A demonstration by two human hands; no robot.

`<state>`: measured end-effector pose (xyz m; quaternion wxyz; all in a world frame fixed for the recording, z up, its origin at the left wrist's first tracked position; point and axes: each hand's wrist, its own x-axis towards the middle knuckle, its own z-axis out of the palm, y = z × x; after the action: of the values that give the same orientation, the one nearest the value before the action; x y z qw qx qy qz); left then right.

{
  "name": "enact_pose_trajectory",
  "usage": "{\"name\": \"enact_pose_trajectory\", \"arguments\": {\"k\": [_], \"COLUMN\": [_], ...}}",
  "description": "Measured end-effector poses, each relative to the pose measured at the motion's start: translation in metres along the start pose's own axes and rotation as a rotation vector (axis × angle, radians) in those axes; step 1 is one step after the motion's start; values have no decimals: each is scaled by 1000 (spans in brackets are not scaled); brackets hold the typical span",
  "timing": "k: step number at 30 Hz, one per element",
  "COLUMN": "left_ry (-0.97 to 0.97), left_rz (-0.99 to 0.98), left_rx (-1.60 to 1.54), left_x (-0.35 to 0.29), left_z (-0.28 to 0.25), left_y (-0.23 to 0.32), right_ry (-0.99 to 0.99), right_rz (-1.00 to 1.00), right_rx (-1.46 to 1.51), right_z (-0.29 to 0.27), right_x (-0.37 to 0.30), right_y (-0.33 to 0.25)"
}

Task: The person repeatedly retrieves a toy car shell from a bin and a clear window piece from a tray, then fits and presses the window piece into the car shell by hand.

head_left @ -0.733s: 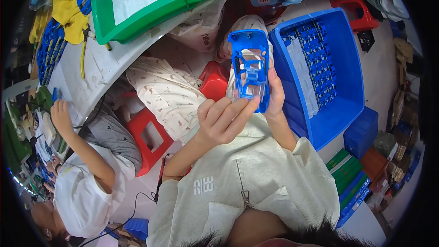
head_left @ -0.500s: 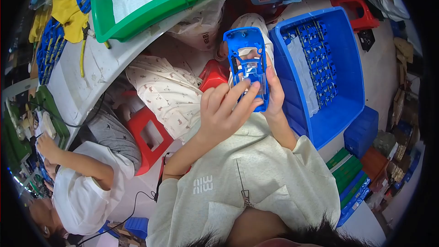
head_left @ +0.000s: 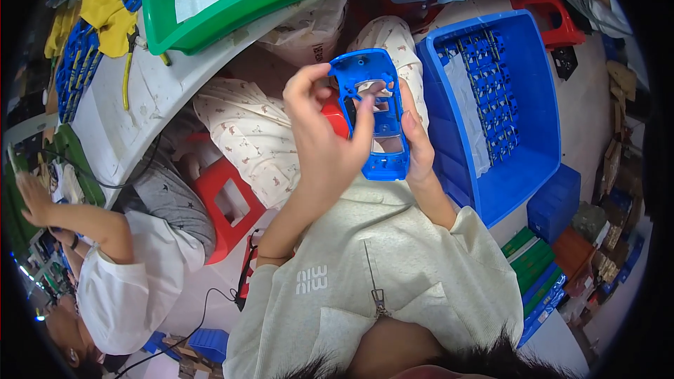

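Note:
Over my lap, a blue plastic toy car body shell [head_left: 387, 125] is held tilted, its hollow inside facing up with window openings through it. My right hand [head_left: 419, 146] grips the shell along its right edge, fingers partly hidden beneath it. At the far left corner, my left hand [head_left: 319, 133] pinches the shell, a finger on the rim and the thumb reaching across the inside near a window opening. Clear plastic seems to fill the near window.
To the right stands a blue bin [head_left: 530, 123] holding rows of blue parts and white sheeting. A green tray [head_left: 274, 10] lined with white sits on the white table [head_left: 130, 130] ahead. A co-worker in a white shirt [head_left: 144, 295] sits at left near a red stool [head_left: 228, 200].
My left hand has moved from pressing inside the near half of the shell to the far left corner. The shell has shifted slightly nearer. The co-worker's arm has moved left.

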<state>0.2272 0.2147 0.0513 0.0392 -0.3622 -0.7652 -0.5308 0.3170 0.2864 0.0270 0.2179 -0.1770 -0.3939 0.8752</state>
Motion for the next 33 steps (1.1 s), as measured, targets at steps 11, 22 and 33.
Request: {"name": "enact_pose_trajectory", "arguments": {"k": [11, 22, 33], "left_ry": [-354, -320, -286], "left_rz": [-266, -240, -293], "left_rx": [-210, -268, -326], "left_x": [3, -7, -8], "left_z": [14, 22, 26], "left_y": [-25, -24, -29], "right_ry": [84, 241, 214], "right_rz": [-63, -69, -74], "right_rx": [-601, -744, -876], "right_z": [-7, 2, -1], "right_x": [3, 10, 13], "right_y": [-6, -6, -3]}}
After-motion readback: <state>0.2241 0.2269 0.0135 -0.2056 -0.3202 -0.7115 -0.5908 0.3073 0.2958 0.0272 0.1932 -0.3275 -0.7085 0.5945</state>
